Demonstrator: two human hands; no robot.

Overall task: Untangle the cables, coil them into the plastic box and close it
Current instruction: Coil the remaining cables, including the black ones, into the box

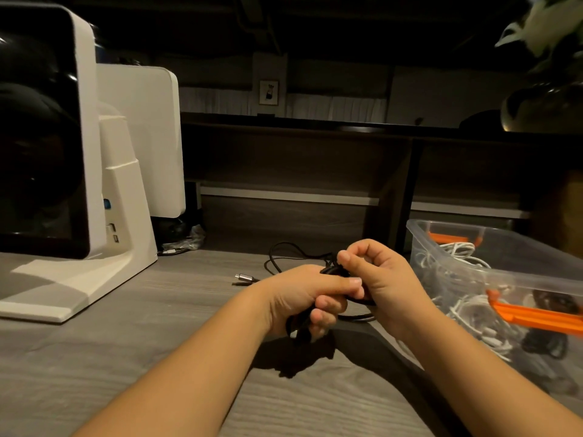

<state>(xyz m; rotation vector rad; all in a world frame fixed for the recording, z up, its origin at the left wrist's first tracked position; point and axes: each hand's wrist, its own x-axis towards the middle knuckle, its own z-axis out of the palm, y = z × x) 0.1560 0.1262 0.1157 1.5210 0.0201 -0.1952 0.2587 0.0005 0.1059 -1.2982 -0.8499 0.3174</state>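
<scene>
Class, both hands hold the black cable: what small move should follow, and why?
Probably wind in the loose tail: the left hand grips the black cable bundle, the right hand pinches it, but its plug end lies on the table.

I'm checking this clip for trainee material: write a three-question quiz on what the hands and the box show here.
1. True or false: the clear plastic box already holds white cables.
2. Which hand pinches the black cable from above? A left hand B right hand
3. What colour are the box's latches?

Key: 1 true; 2 B; 3 orange.
</scene>
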